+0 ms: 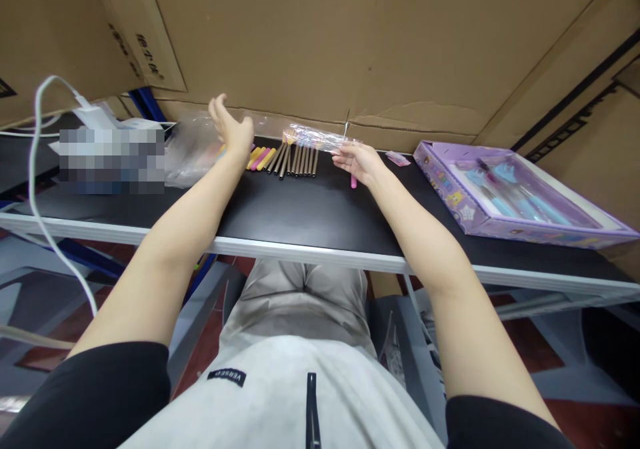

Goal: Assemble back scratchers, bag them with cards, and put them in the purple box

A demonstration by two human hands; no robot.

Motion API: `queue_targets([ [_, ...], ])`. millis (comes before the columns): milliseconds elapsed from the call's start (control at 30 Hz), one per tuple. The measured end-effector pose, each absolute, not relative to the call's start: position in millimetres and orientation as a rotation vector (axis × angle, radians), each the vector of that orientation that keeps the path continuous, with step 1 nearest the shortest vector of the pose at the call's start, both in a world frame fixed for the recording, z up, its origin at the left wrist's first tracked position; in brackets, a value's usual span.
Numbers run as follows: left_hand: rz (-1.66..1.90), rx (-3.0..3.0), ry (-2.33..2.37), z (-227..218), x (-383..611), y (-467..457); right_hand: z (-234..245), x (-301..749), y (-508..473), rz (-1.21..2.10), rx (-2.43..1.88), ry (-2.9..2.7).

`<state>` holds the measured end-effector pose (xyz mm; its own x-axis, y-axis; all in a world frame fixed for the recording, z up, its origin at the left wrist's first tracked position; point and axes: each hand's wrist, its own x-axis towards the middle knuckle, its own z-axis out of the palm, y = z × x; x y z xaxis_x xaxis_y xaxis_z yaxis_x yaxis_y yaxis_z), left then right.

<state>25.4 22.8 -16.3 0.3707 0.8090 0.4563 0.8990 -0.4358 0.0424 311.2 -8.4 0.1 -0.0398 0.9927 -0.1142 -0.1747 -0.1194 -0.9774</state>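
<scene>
My left hand (233,132) is raised over the back of the table with its fingers apart, holding nothing I can see. Below and beside it lies a crumpled clear plastic bag (187,149). My right hand (364,162) has its fingers closed at the right end of a shiny clear plastic sleeve (315,137). A pink stick-like piece (354,181) shows under this hand; whether it is held or lies on the table I cannot tell. Between the hands are a row of thin brown-grey sticks (299,161) and several yellow and pink sticks (261,158).
A purple box (470,219) with light-blue items inside stands at the right. A small pink packet (398,159) lies near it. A white cable (34,169) hangs over the left table edge (100,229). Cardboard (320,42) walls the back.
</scene>
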Motion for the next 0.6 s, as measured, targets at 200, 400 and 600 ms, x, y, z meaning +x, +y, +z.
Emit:
queue_targets([
  [200,-0.931,-2.156,-1.654,-16.6,50.9,-1.3,-1.3,305.7,-12.0,1.433,-1.143,-1.054],
  [400,-0.822,-2.462,-1.385,-27.8,85.6,-8.7,-4.6,294.2,-20.5,1.518,-1.139,-1.096],
  [600,-0.837,-2.371,-1.470,-39.8,90.5,-1.5,-3.5,287.9,-31.1,1.545,-1.170,-1.156],
])
